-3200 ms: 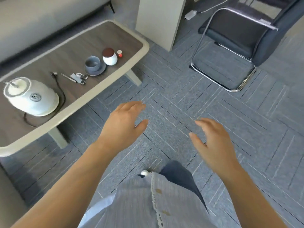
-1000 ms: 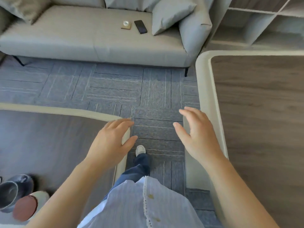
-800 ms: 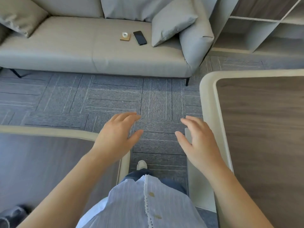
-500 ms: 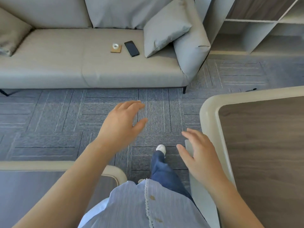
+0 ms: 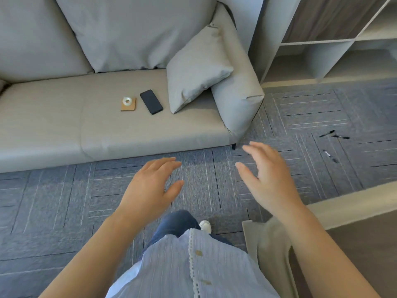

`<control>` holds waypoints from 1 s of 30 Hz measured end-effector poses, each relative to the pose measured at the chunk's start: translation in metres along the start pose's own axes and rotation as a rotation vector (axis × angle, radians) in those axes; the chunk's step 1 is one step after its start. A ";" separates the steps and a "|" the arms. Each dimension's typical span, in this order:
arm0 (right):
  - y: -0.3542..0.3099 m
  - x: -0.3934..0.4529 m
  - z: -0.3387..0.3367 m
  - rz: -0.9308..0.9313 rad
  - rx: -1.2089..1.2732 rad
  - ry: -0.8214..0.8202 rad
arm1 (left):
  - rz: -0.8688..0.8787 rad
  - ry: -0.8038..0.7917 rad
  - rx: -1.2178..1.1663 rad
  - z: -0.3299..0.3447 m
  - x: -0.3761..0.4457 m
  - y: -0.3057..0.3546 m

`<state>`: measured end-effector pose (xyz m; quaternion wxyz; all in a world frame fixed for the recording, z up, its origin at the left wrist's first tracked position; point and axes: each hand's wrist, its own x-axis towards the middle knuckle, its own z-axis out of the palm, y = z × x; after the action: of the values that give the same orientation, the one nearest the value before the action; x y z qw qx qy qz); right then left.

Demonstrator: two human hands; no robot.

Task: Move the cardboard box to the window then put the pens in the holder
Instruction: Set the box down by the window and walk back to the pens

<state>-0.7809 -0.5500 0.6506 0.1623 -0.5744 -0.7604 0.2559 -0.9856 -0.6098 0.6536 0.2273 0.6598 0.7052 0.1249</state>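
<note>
Three dark pens lie on the grey carpet at the right: two (image 5: 334, 134) close together and one (image 5: 330, 156) a little nearer to me. My left hand (image 5: 150, 188) and my right hand (image 5: 268, 179) hover over the carpet in front of me, palms down, fingers spread, holding nothing. The pens lie well to the right of my right hand. No cardboard box and no pen holder are in view.
A grey sofa (image 5: 107, 130) fills the upper left, with a cushion (image 5: 195, 72), a black phone (image 5: 151, 101) and a tape roll on a coaster (image 5: 128, 103). An open shelf unit (image 5: 322, 44) stands at top right. A wood table edge (image 5: 354, 203) sits at lower right.
My view has swung right and moved toward the sofa's end. The left table has dropped out of view, the pens on the carpet have appeared, and both hands stay empty.
</note>
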 end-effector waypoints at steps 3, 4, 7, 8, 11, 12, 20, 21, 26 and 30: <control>0.011 0.044 -0.012 0.052 0.003 0.056 | 0.025 -0.038 -0.005 -0.003 0.047 0.000; 0.015 0.057 -0.015 0.074 0.003 0.064 | 0.043 -0.050 -0.004 -0.004 0.066 0.001; 0.029 0.096 -0.021 0.160 0.012 0.085 | 0.102 -0.074 -0.010 -0.009 0.133 0.003; 0.032 0.107 -0.023 0.191 0.017 0.091 | 0.129 -0.071 -0.005 -0.012 0.154 0.005; 0.044 0.141 -0.032 0.314 0.045 0.135 | 0.254 -0.121 0.020 -0.023 0.227 0.020; 0.048 0.149 -0.037 0.353 0.056 0.156 | 0.300 -0.145 0.038 -0.026 0.251 0.027; 0.093 0.170 -0.070 0.698 0.102 0.296 | 0.605 -0.276 0.060 -0.013 0.387 0.124; 0.102 0.171 -0.074 0.733 0.097 0.305 | 0.640 -0.290 0.056 -0.007 0.397 0.139; 0.161 0.178 -0.103 0.855 0.123 0.353 | 0.758 -0.362 0.068 0.035 0.449 0.216; 0.228 0.190 -0.145 0.892 0.109 0.404 | 0.798 -0.389 0.075 0.077 0.483 0.279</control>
<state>-0.5768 -0.2911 0.6290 0.2109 -0.8727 -0.3794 0.2235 -0.7172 -0.1149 0.6440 0.2656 0.8994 0.3434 0.0506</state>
